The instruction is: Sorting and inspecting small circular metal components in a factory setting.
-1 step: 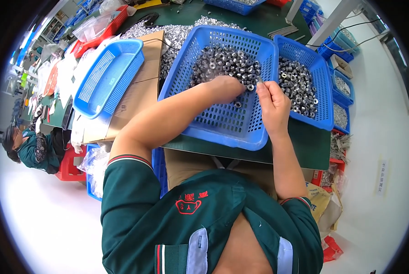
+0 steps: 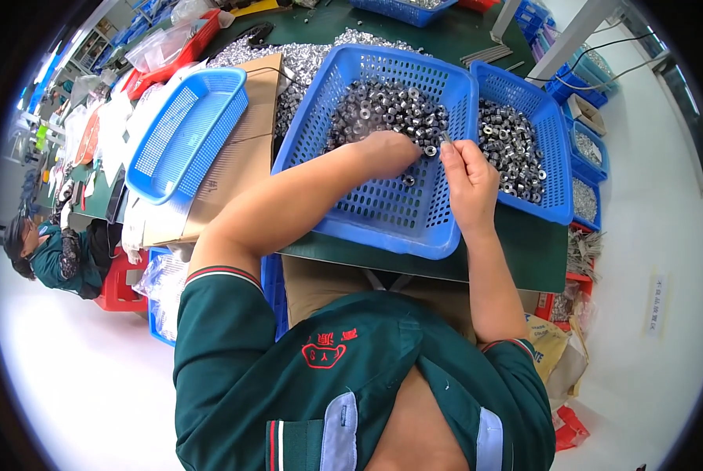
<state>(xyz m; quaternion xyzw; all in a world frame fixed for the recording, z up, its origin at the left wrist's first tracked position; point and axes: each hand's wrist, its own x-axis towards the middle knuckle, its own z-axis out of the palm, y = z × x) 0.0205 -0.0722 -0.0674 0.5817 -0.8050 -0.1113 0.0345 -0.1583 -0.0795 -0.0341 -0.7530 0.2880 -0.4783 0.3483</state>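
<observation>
A blue plastic basket (image 2: 438, 216) with slotted walls stands in front of me, holding a heap of small ring-shaped metal parts (image 2: 414, 110). My left hand (image 2: 390, 153) reaches over the basket's middle, its back toward me, beside the parts. Its fingers point away and are hidden, so what they hold does not show. At the basket's right side is my right hand (image 2: 471, 177), thumb and index finger pinched on a small grey metal piece (image 2: 446, 137). That piece is mostly covered by the fingertips, and its exact kind is unclear.
Close on the right sits a second blue basket (image 2: 559, 184) of similar parts. An empty blue basket (image 2: 163, 169) lies on cardboard (image 2: 245, 141) at left. Loose shiny parts (image 2: 296, 59) cover the green table behind. A seated person (image 2: 49, 251) is at far left.
</observation>
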